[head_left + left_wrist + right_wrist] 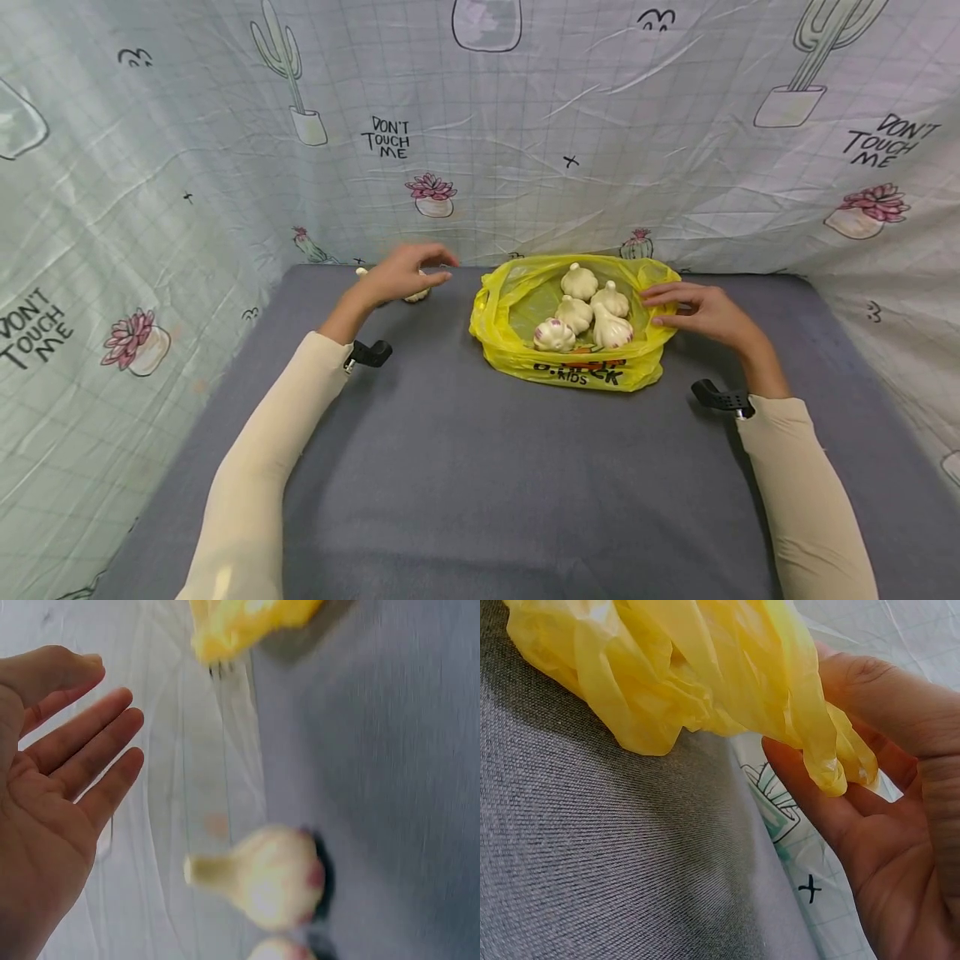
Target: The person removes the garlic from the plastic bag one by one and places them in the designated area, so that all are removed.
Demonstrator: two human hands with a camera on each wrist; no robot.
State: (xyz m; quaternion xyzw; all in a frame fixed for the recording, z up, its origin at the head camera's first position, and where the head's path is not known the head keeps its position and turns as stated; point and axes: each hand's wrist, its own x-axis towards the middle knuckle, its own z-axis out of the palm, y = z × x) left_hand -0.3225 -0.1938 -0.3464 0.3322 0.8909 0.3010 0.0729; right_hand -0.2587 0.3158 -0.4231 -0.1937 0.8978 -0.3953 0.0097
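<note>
A yellow plastic bag (pixel 495 333) stands with its mouth spread wide at the back of the table, and several garlic bulbs (pixel 574 314) lie inside. My right hand (pixel 701 312) grips the bag's right edge between thumb and fingers; in the right wrist view a fold of the yellow plastic (pixel 821 750) hangs within that hand. To the left of the bag, my left hand (pixel 405 271) is raised with its fingers spread and nothing in them. Beside and below it sits a garlic bulb (pixel 274 877), with part of a second bulb (pixel 281 950) at the lower frame edge.
Dark grey cloth covers the table (pixel 525 483). A printed white curtain (pixel 510 150) hangs close behind the bag and along both sides. Each wrist carries a black camera mount (pixel 371 353).
</note>
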